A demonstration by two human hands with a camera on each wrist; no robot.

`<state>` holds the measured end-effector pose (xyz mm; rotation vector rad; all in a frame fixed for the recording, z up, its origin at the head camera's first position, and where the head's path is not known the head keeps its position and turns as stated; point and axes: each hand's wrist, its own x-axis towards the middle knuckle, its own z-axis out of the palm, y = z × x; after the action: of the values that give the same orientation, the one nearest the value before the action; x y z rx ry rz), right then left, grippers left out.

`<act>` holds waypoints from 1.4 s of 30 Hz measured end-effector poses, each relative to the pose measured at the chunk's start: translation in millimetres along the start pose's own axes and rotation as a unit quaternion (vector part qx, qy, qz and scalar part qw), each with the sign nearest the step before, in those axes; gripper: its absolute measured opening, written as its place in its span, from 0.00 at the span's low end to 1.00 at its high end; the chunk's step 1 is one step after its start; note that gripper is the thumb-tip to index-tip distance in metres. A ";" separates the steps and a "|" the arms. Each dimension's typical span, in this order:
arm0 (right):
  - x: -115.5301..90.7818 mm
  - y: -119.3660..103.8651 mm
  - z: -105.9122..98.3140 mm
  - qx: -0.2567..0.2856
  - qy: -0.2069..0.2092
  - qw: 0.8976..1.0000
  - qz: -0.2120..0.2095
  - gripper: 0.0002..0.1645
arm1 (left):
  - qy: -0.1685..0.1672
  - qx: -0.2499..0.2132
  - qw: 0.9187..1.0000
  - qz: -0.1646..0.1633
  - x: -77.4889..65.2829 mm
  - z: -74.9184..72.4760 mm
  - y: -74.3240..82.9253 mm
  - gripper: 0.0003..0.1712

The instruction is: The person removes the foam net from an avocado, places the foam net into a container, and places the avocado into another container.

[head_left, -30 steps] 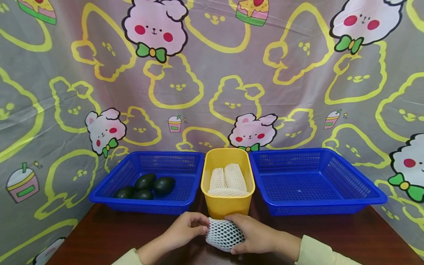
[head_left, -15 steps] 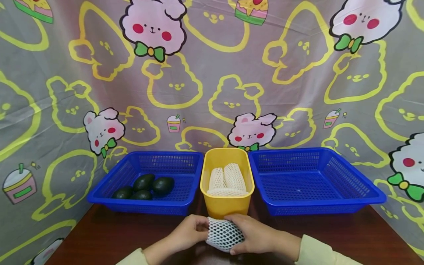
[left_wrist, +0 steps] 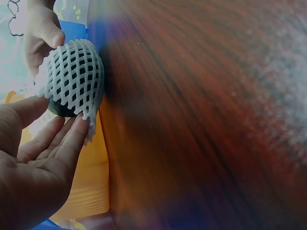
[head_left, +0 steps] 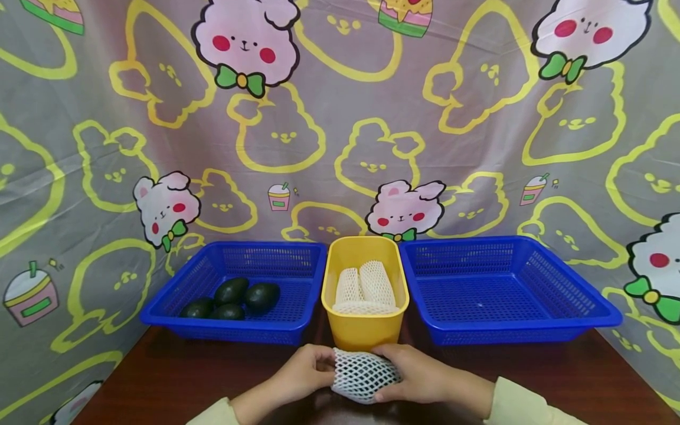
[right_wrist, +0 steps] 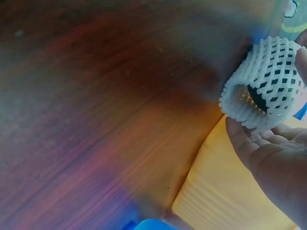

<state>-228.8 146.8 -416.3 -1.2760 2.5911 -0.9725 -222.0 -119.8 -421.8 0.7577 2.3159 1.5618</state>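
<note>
A dark green avocado sits inside a white foam net sleeve [head_left: 363,378], low at the table's front. My left hand [head_left: 303,373] grips the sleeve's left end between thumb and fingers. On the opposite end, my right hand [head_left: 419,373] holds with the thumb in front and fingers behind. In the left wrist view, the avocado's bare end [left_wrist: 62,109] shows at the net's edge, between the left thumb and fingers [left_wrist: 72,139]. The right wrist view looks into the sleeve's open right end, where the avocado [right_wrist: 258,98] lies further in.
Just behind the hands stands a yellow bin [head_left: 366,332] with several foam nets [head_left: 377,284] inside. A blue basket [head_left: 186,326] on the left holds several avocados [head_left: 262,298]. Another blue basket [head_left: 531,326] stands at the right. A patterned cloth [head_left: 329,118] hangs behind the brown table [head_left: 175,378].
My right hand has shifted slightly right, and the sleeve's right end has stretched that way with it. My left fingers have drawn in closer on the left end.
</note>
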 end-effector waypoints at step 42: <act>-4.8 1.9 3.1 -0.009 0.014 1.000 -0.018 0.33 | -0.012 0.108 0.994 -0.027 18.1 19.5 1.4 0.15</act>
<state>-225.9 149.6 -420.8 -1.3277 2.6118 -0.9817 -227.5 -94.3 -426.8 0.7490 2.4924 1.2869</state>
